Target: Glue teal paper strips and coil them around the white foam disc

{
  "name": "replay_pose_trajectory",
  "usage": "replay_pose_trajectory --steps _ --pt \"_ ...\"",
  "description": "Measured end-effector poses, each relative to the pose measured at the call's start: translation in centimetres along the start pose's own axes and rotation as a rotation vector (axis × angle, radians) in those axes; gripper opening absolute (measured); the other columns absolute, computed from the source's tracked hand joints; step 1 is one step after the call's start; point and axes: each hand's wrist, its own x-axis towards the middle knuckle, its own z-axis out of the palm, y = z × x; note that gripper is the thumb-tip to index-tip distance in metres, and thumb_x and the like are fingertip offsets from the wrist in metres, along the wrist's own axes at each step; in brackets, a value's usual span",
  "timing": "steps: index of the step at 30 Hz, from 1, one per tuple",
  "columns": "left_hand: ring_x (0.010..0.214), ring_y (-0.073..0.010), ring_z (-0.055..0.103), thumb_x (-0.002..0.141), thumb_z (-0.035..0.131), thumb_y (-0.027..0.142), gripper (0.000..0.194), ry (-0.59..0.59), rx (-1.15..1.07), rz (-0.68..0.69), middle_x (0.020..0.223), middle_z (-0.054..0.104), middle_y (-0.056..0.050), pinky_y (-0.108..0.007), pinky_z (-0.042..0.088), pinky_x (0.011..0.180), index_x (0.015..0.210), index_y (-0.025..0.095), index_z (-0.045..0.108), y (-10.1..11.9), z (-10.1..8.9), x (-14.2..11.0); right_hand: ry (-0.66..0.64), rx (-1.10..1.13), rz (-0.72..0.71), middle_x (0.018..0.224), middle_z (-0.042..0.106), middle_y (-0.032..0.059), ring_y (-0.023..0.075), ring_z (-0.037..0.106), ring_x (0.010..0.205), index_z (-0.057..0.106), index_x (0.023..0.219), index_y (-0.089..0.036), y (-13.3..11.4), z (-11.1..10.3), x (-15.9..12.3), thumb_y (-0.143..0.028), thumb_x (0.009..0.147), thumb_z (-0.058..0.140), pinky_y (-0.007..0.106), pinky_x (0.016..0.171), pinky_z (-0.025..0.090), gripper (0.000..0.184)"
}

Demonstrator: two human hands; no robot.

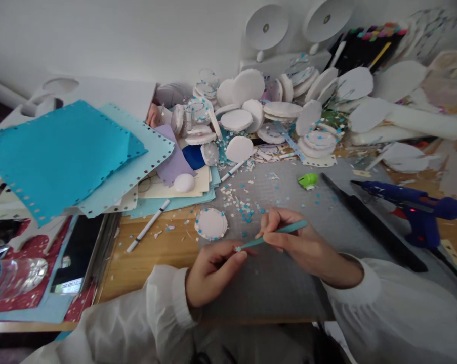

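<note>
My right hand (300, 245) pinches a thin teal tool (274, 235) like a pen, its tip pointing left. My left hand (213, 270) is closed, thumb and forefinger pinched at the tool's tip on something tiny that I cannot make out. Both hands hover over a grey cutting mat (289, 283). Just beyond my left hand lies a white foam disc (211, 223) edged with small blue pieces. Small blue and white paper bits (239, 202) are scattered on the mat beyond it.
A heap of white foam discs (274, 108) fills the back. Blue and light-blue punched paper sheets (65, 151) lie at left. A blue glue gun (414, 205) and a black ruler (368, 220) lie at right, a green punch (307, 180) beyond. A plastic bottle (11, 278) lies far left.
</note>
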Motion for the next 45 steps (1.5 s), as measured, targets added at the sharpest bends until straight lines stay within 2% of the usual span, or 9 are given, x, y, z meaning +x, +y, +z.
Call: replay_pose_trajectory --steps 10,22,32,39,45 --pt "0.042 -0.0056 0.033 0.094 0.041 0.044 0.048 -0.027 -0.136 -0.076 0.048 0.039 0.005 -0.019 0.027 0.043 0.094 0.004 0.067 0.17 -0.05 -0.24 -0.006 -0.026 0.053 0.069 0.05 -0.0032 0.0076 0.042 0.059 0.053 0.071 -0.018 0.02 0.35 0.12 -0.028 0.079 0.067 0.025 0.053 0.027 0.019" --pt "0.037 -0.0049 0.033 0.095 0.038 0.045 0.05 -0.064 -0.1 -0.088 0.042 0.041 0.005 -0.018 0.029 0.042 0.093 0.004 0.066 0.19 0.06 -0.14 0.046 0.006 0.076 0.068 0.049 -0.0039 0.0058 0.039 0.054 0.054 0.071 -0.018 -0.13 0.27 0.19 -0.028 0.076 0.069 0.025 0.051 0.026 0.02" --pt "0.037 -0.0049 0.034 0.096 0.037 0.041 0.046 -0.085 -0.089 -0.063 0.042 0.041 0.006 -0.018 0.03 0.043 0.094 0.005 0.066 -0.12 0.1 -0.22 0.007 -0.008 0.111 0.066 0.048 -0.003 0.0072 0.038 0.054 0.053 0.07 -0.018 -0.15 0.19 0.25 -0.032 0.075 0.069 0.025 0.05 0.026 0.023" --pt "0.038 -0.0054 0.034 0.095 0.038 0.045 0.048 -0.092 -0.083 -0.096 0.043 0.04 0.006 -0.018 0.029 0.042 0.095 0.006 0.066 -0.05 0.12 -0.25 -0.009 0.037 0.164 0.059 0.044 -0.0044 0.0069 0.035 0.051 0.052 0.066 -0.017 -0.33 0.18 0.37 -0.033 0.076 0.069 0.025 0.05 0.024 0.024" --pt "0.039 -0.0056 0.034 0.094 0.04 0.045 0.047 -0.072 -0.063 -0.089 0.044 0.04 0.006 -0.018 0.03 0.043 0.093 0.007 0.067 0.06 0.14 -0.16 0.023 -0.004 0.185 0.06 0.046 -0.004 0.0071 0.036 0.052 0.054 0.066 -0.017 -0.23 -0.06 0.29 -0.034 0.075 0.07 0.026 0.051 0.024 0.025"
